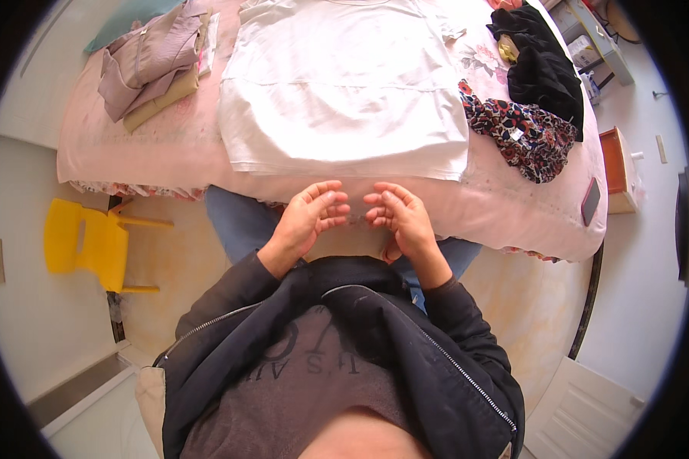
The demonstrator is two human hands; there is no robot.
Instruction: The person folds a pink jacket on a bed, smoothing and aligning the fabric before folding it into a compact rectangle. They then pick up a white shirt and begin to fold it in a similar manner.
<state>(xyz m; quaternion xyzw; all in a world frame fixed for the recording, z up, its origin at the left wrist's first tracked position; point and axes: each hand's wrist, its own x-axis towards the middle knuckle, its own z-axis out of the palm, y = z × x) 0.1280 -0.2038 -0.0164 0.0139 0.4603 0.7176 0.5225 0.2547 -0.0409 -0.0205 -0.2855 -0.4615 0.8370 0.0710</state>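
Note:
A white short-sleeved shirt lies spread out on the pink bed sheet, its hem towards me and its neckline at the top of the view. My left hand hovers just short of the hem, fingers apart and loosely curled, holding nothing. Opposite it, my right hand is raised in the same way, also bare, its fingertips turned towards the left hand. Neither hand touches the shirt. A seam crosses the shirt's middle, and shallow wrinkles run over its lower half.
On the left is a stack of folded clothes. A black garment and a floral-patterned garment lie crumpled on the right. A phone rests near the bed's right corner. A yellow chair stands left; a drawer unit stands right.

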